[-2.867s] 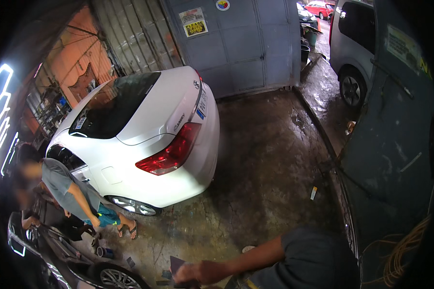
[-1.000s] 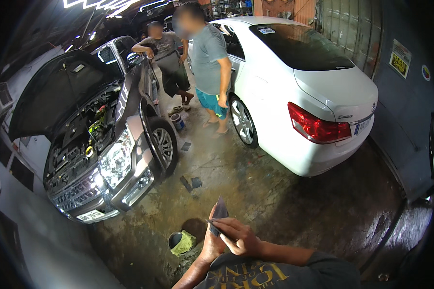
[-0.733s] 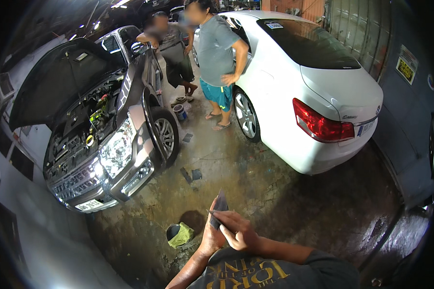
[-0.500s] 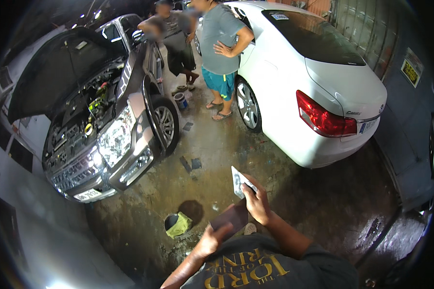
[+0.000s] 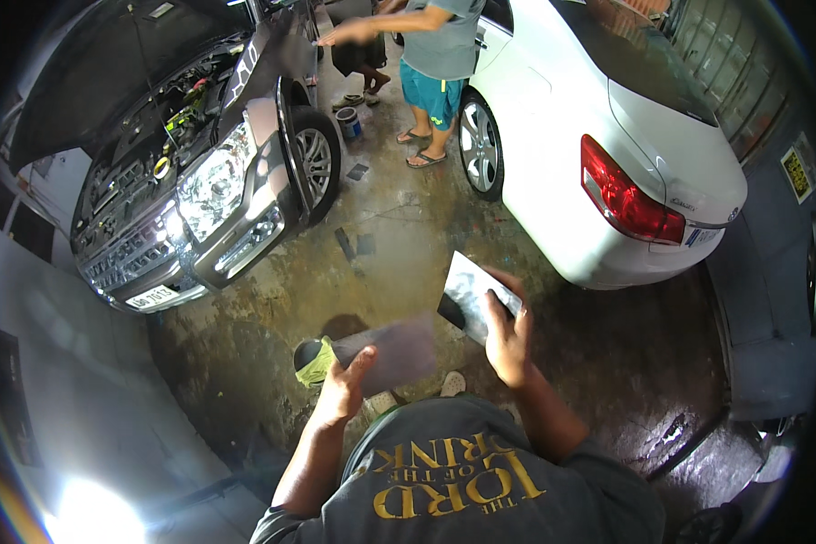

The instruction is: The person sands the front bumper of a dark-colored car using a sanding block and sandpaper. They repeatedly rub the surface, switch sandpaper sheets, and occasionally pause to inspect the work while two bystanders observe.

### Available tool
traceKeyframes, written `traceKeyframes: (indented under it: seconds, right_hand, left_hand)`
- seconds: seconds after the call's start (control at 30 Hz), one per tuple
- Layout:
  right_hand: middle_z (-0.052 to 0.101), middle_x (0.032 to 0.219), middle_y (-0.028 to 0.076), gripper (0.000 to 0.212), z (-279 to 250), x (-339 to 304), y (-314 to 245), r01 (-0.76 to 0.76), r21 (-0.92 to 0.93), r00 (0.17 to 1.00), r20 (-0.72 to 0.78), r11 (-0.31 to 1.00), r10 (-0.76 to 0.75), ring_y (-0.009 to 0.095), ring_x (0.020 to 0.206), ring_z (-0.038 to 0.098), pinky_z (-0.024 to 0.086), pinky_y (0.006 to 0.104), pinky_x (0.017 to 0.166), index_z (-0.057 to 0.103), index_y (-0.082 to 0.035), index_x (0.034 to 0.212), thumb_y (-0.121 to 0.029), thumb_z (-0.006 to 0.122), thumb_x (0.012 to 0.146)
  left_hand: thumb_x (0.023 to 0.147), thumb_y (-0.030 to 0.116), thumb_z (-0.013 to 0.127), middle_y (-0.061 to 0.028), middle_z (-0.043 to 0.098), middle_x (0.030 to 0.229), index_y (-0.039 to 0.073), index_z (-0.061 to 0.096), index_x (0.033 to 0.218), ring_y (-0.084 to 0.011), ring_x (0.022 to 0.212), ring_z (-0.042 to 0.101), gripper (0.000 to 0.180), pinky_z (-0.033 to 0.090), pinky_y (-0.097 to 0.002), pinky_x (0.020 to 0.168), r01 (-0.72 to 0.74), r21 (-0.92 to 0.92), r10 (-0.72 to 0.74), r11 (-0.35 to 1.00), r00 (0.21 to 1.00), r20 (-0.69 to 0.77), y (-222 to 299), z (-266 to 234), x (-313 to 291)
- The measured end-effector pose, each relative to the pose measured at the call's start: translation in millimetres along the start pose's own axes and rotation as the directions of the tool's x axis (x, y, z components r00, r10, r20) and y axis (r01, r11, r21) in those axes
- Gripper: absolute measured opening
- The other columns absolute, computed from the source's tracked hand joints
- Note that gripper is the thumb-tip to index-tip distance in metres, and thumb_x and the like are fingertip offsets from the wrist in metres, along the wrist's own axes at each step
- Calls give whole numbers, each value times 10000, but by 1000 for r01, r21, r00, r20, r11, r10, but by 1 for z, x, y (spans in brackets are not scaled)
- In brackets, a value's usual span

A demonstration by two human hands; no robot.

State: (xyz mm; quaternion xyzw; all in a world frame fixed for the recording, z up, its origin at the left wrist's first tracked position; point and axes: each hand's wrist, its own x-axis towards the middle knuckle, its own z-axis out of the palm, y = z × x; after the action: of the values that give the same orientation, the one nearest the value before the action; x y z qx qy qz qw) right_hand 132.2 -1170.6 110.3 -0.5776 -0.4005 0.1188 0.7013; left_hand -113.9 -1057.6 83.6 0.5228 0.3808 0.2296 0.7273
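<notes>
My left hand [image 5: 343,388] pinches a dark grey-purple sheet, which looks like sandpaper [image 5: 397,352], between thumb and fingers. Motion blurs its outer end. In my right hand [image 5: 508,343] is a flat, whitish rectangular sheet [image 5: 471,288] with a dark lower corner. My thumb presses on its face; I cannot make out its kind. The two sheets are apart, held in front of me over the wet floor. Just beyond my left hand stands a dark bucket [image 5: 306,350] with a yellow-green cloth [image 5: 315,370] draped over its rim, partly hidden by that hand and sheet.
A dark car [image 5: 265,156] with its hood raised stands at left, a white car [image 5: 553,163] at right. Between them are a person in turquoise shorts [image 5: 433,86], another person behind, and a small pail [image 5: 348,123]. Dark scraps [image 5: 365,244] lie on the floor.
My hands have moved apart, the left one leftward and up, each keeping its sheet. The whitish sheet's face is turned more into view. The person in turquoise shorts has stretched out an arm.
</notes>
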Motion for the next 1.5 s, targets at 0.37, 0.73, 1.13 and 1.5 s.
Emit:
traceKeyframes:
  seconds: [0.37, 0.73, 1.13, 1.5]
  right_hand:
    - [490, 1461, 209, 623, 29, 47, 43, -262, -60, 961, -105, 963, 255, 258, 1347, 482, 353, 366, 1147, 376, 50, 1491, -230, 653, 1009]
    - [644, 1244, 122, 541, 15, -31, 9, -709, 463, 681, 258, 531, 685, 208, 1085, 651, 537, 339, 938, 456, 0, 1439, -189, 687, 988]
    - [643, 878, -12, 170, -47, 8, -54, -618, -11, 724, 381, 786, 575, 73, 819, 571, 470, 248, 763, 674, -16, 1036, -171, 697, 970]
    - [615, 834, -33, 145, -79, 3, -47, -593, -150, 752, 250, 791, 610, 59, 802, 532, 441, 235, 751, 676, -21, 964, -152, 717, 917]
  left_hand:
    - [882, -5, 721, -177, 732, 1033, 8, 649, 1069, -352, 903, 694, 201, 533, -431, 810, -690, 593, 719, 415, 648, 250, 47, 52, -1]
    - [987, 190, 697, -52, 691, 1110, -20, 641, 1241, -132, 1010, 606, 334, 484, -300, 918, -230, -228, 214, 946, 972, -93, 37, 72, 8]
    - [990, 227, 699, -37, 734, 979, 5, 736, 1156, -105, 881, 641, 280, 511, -292, 768, -253, 342, 8, 905, 813, 582, 56, 42, 3]
    - [1019, 292, 644, -64, 746, 1071, 34, 704, 1240, -129, 988, 666, 344, 531, -274, 865, -206, 4, 202, 979, 962, 182, 38, 40, 36]
